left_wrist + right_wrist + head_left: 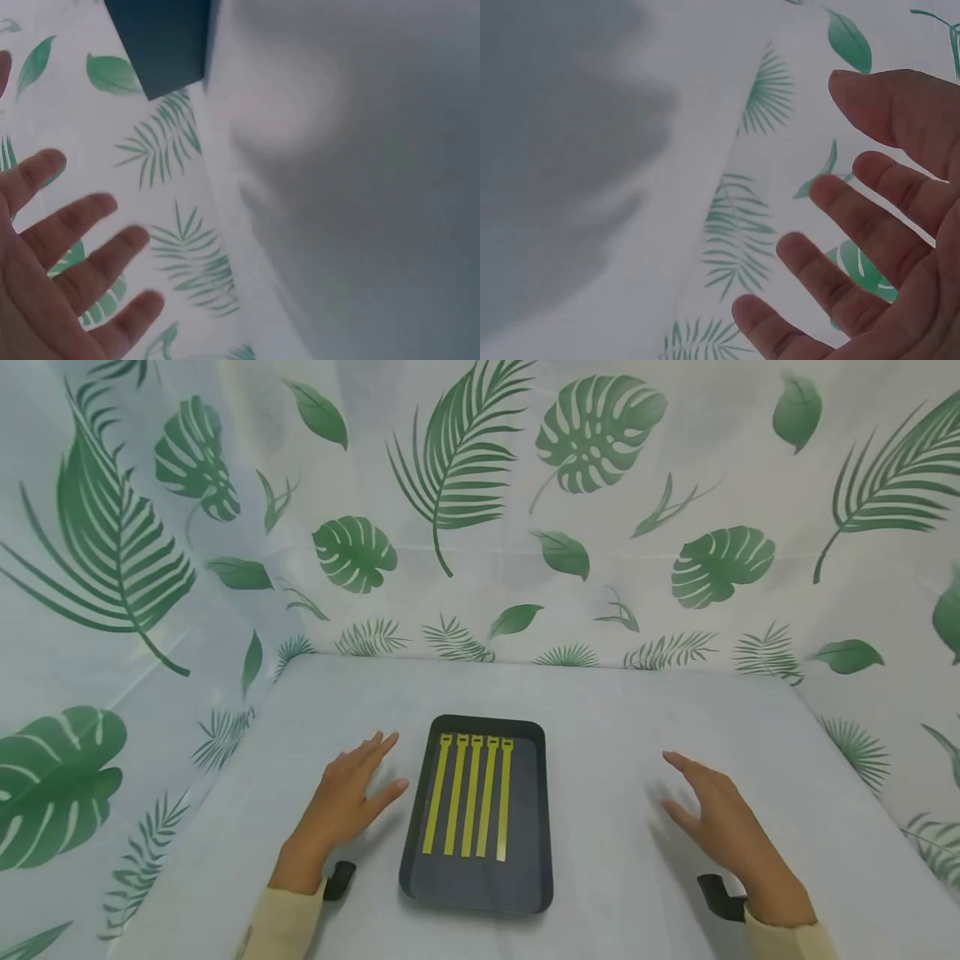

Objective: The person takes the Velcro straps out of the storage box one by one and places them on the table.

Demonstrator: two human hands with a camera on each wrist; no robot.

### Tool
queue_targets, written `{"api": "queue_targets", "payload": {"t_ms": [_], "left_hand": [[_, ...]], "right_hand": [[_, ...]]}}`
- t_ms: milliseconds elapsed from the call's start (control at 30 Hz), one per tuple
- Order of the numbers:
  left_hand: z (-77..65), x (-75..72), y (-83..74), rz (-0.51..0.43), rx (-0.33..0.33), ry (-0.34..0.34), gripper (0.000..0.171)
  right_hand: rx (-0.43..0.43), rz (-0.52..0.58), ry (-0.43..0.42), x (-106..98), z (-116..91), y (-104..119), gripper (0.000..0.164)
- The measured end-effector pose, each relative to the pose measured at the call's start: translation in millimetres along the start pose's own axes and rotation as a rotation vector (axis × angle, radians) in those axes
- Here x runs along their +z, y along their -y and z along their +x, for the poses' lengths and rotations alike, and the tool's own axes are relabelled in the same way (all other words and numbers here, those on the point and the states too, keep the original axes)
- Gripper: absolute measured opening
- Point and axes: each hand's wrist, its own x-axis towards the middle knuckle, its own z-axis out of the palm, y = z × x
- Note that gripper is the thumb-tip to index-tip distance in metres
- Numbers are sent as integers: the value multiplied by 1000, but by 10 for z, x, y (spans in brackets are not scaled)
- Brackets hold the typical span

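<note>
A dark grey rectangular tray (pixel 528 881) lies on the white table in the head view. Inside it, several flat yellow cable ties (pixel 472 793) lie side by side, their slotted heads toward the far end. My left hand (pixel 341 802) hovers just left of the tray, fingers spread and holding nothing. To the right, well apart from the tray, my right hand (pixel 723 822) is held over the table with relaxed, empty fingers. The left wrist view shows spread fingers and a dark tray corner (pixel 165 52) at the top. Extended fingers (pixel 862 225) fill the right side of the right wrist view.
White cloth with green leaf prints (pixel 600 435) encloses the table at the back and both sides. The pale tabletop (pixel 607 735) extends around the tray. Each wrist wears a black camera mount (pixel 722 897), just past a light sleeve.
</note>
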Motion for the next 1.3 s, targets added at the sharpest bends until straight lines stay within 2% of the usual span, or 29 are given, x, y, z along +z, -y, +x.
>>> {"api": "queue_targets", "payload": {"t_ms": [133, 233, 433, 567, 667, 733, 933, 1300], "left_hand": [[77, 0, 7, -240, -15, 72, 67], [150, 8, 14, -377, -12, 106, 64], [321, 70, 38, -523, 4, 117, 60], [420, 156, 98, -678, -50, 137, 60], [465, 236, 156, -783, -108, 175, 61], [485, 297, 197, -832, -117, 207, 62], [492, 417, 276, -903, -94, 262, 64], [461, 442, 351, -930, -55, 302, 68]], "right_hand": [[33, -6, 71, -17, 112, 76, 72], [39, 5, 108, -18, 193, 131, 73], [-7, 24, 129, -16, 344, 235, 71], [-43, 34, 137, -24, 453, 337, 68], [-63, 42, 143, -33, 536, 421, 63], [-74, 50, 150, -36, 590, 470, 61], [-121, 92, 167, -6, 746, 588, 53], [-122, 151, 228, 119, 1008, 821, 44]]}}
